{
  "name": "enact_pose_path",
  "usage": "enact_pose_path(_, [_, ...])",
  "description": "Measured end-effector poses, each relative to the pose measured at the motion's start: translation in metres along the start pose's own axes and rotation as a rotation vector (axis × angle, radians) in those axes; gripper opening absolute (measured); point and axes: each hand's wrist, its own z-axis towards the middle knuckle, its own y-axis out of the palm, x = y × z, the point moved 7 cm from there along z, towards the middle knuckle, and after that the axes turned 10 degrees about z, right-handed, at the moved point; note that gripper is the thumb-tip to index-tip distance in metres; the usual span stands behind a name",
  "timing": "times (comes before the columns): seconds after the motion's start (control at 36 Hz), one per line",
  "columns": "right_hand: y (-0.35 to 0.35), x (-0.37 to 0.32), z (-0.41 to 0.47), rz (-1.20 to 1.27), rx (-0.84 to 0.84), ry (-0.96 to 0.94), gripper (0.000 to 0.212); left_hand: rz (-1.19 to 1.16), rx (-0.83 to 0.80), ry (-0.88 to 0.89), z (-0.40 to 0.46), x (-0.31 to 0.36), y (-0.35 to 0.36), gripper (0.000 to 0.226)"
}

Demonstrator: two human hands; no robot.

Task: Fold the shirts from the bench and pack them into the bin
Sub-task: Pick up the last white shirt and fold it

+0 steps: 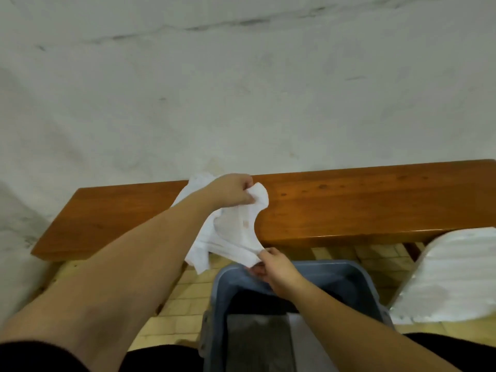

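Note:
A white sleeveless shirt (230, 232) hangs in the air over the front edge of the brown wooden bench (349, 208). My left hand (233, 193) pinches one strap end above the bench top. My right hand (276, 269) pinches the other strap end lower down, just above the far rim of the blue-grey bin (359, 280). The bin stands on the floor in front of the bench, and a folded grey garment (257, 342) lies inside it.
A white padded object (453, 275) leans at the right, beside the bin and under the bench end. A pale wall rises behind the bench. Yellow tiled floor (185, 296) shows to the left of the bin.

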Motion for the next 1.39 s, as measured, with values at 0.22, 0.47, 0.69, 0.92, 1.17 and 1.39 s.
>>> enact_pose_path(0.22, [-0.009,-0.119,-0.087,0.093,-0.082,-0.219,0.02,-0.243,0.194,0.002,-0.062,0.019,-0.111,0.021])
enact_pose_path(0.47, [-0.007,-0.267,-0.198,-0.129,-0.107,-0.512,0.023,-0.521,0.358,0.059,-0.132,0.049,-0.21,0.014])
enact_pose_path(0.69, [-0.004,-0.353,-0.289,-0.755,0.05,-0.699,0.041,-0.508,0.638,0.059,-0.176,0.066,-0.277,0.011])
enact_pose_path(0.92, [0.018,-0.418,-0.357,-0.793,0.163,-0.913,0.049,-0.654,0.655,0.14,-0.197,0.09,-0.324,0.007])
enact_pose_path(1.17, [0.031,-0.419,-0.356,-0.023,-0.306,-0.641,0.031,-0.766,0.447,0.057,-0.199,0.094,-0.32,0.02])
enact_pose_path(1.39, [0.018,-0.411,-0.345,-0.26,-0.237,-0.703,0.017,-1.059,0.309,0.001,-0.192,0.087,-0.287,0.004])
